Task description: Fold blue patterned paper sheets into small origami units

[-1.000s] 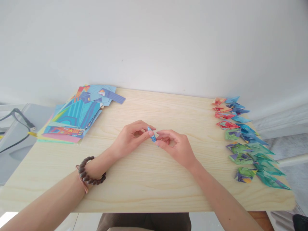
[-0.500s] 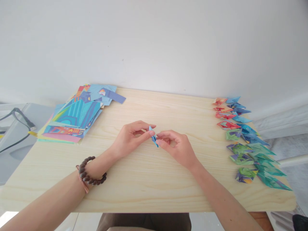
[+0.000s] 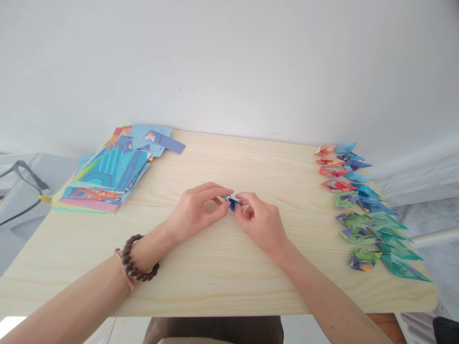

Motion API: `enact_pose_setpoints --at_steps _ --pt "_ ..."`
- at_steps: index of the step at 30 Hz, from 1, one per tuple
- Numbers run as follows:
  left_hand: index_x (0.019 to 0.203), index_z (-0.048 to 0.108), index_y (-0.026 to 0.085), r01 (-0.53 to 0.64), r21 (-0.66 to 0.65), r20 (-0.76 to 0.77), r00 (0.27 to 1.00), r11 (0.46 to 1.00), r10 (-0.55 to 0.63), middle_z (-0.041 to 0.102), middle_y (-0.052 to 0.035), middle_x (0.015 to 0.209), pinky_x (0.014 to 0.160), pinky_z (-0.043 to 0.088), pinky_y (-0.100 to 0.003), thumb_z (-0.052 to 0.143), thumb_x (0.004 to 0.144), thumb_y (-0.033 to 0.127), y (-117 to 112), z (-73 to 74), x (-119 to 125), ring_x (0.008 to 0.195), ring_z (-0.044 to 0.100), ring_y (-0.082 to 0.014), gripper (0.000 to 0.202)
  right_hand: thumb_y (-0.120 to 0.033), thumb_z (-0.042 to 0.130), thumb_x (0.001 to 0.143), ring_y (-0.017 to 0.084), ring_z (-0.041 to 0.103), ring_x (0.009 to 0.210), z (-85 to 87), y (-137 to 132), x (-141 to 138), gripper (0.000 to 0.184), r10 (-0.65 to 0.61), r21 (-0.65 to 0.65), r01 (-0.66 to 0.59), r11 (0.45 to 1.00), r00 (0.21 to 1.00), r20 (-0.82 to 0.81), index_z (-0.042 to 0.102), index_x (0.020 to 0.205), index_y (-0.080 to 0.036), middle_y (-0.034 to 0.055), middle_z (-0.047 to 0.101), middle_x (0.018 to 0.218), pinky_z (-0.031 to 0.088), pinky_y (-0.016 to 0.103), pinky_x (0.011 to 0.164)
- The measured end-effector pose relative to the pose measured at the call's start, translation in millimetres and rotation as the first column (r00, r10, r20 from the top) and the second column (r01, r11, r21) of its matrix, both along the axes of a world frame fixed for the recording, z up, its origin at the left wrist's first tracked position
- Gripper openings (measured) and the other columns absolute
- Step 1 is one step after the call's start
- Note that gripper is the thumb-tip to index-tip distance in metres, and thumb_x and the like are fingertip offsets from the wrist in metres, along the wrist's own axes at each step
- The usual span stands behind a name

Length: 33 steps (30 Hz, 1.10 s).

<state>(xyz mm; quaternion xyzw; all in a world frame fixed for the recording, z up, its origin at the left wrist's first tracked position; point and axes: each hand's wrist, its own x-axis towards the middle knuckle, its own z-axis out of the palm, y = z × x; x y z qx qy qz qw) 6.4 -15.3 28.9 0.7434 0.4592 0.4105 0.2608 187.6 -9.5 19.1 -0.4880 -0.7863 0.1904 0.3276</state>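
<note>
A small folded blue paper piece [image 3: 232,202] is pinched between both hands over the middle of the wooden table. My left hand [image 3: 201,205] grips its left side between thumb and fingertips. On its right side, my right hand [image 3: 260,217] holds it the same way, with the fingers curled. The fingertips cover part of the paper, so its full shape is hidden.
A loose stack of printed coloured paper sheets [image 3: 107,172] lies at the table's back left. Rows of folded paper pieces, red ones [image 3: 337,185], blue ones [image 3: 373,198] and green ones [image 3: 403,265], line the right side. Black cables [image 3: 30,179] lie left of the table [image 3: 215,277].
The blue paper has turned from a narrow upright sliver to a wider, flatter view showing a dark blue face. My right fingers have closed in on its right side.
</note>
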Motion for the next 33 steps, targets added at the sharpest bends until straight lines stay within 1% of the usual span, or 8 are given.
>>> enact_pose_setpoints --at_steps 2,4,8,13,18,24,29,33 --pt "0.104 0.064 0.017 -0.004 0.061 -0.044 0.999 0.998 0.007 0.065 -0.0042 0.098 0.073 0.053 -0.025 0.06 0.081 0.017 -1 0.3 2 0.075 0.062 -0.0107 0.023 -0.023 0.056 0.082 0.008 0.055 0.048 -0.2 0 -1 0.01 0.0 0.025 0.0 1.0 1.0 0.028 0.063 0.087 -0.019 -0.0021 0.068 0.067 0.04 0.02 0.052" --pt "0.106 0.061 0.017 -0.041 0.06 -0.084 0.995 0.997 0.046 0.063 -0.0054 0.1 0.071 0.052 -0.025 0.059 0.081 0.02 -1 0.7 4 0.077 0.06 -0.0118 0.025 -0.024 0.056 0.082 0.008 0.054 0.048 -0.6 0 -1 0.008 -0.012 0.054 0.01 0.999 0.999 0.033 0.062 0.08 -0.019 -0.0024 0.066 0.062 0.039 0.02 0.051" --pt "0.1 0.056 0.015 -0.14 -0.067 -0.187 0.974 0.988 0.126 0.062 -0.0033 0.084 0.061 0.049 -0.025 0.056 0.081 0.027 -3 1.8 7 0.067 0.056 -0.012 0.021 -0.023 0.054 0.083 0.009 0.055 0.051 -1.9 -1 0 0.012 -0.003 0.094 -0.001 0.996 0.999 0.042 0.06 0.074 -0.019 -0.0012 0.064 0.06 0.038 0.021 0.053" --pt "0.096 0.056 0.018 -0.14 -0.158 -0.21 0.972 0.977 0.105 0.066 0.0019 0.073 0.062 0.047 -0.023 0.051 0.082 0.022 -4 2.3 10 0.06 0.056 -0.01 0.016 -0.025 0.051 0.084 0.01 0.054 0.052 -2.7 -1 -1 0.014 0.017 0.013 -0.017 1.0 1.0 0.017 0.06 0.075 -0.019 -0.0004 0.063 0.061 0.04 0.022 0.053" --pt "0.099 0.059 0.017 -0.151 -0.097 -0.195 0.972 0.984 0.13 0.065 0.0022 0.072 0.061 0.045 -0.022 0.051 0.083 0.023 -6 2.9 10 0.058 0.054 -0.0092 0.019 -0.027 0.052 0.084 0.009 0.048 0.049 -1.8 -1 -2 0.013 0.013 -0.092 -0.02 0.996 0.997 -0.071 0.059 0.075 -0.02 -0.0025 0.056 0.056 0.038 0.021 0.049" --pt "0.104 0.057 0.019 -0.133 -0.077 -0.247 0.963 0.988 0.11 0.067 0.001 0.08 0.062 0.045 -0.023 0.054 0.081 0.025 -6 2.0 12 0.066 0.057 -0.0115 0.024 -0.027 0.055 0.082 0.01 0.055 0.052 -1.1 0 -2 0.009 -0.016 -0.222 -0.05 0.974 0.958 -0.287 0.058 0.079 -0.019 -0.0006 0.063 0.063 0.044 0.02 0.05" --pt "0.107 0.057 0.018 -0.182 -0.015 -0.341 0.925 0.983 0.166 0.065 -0.0013 0.081 0.064 0.046 -0.025 0.051 0.081 0.02 -6 -1.0 14 0.069 0.059 -0.0136 0.026 -0.027 0.057 0.081 0.01 0.057 0.053 -1.1 0 -3 0.008 -0.009 -0.254 -0.079 0.964 0.945 -0.328 0.058 0.078 -0.019 0.0006 0.064 0.064 0.045 0.021 0.05" --pt "0.106 0.058 0.019 -0.209 -0.014 -0.431 0.884 0.978 0.182 0.065 -0.0022 0.081 0.065 0.045 -0.027 0.049 0.084 0.023 -6 -0.9 15 0.072 0.06 -0.0156 0.024 -0.029 0.057 0.081 0.011 0.056 0.052 -2.1 0 -3 0.009 -0.013 -0.313 -0.108 0.944 0.932 -0.363 0.055 0.079 -0.02 0.0004 0.064 0.064 0.044 0.021 0.048"
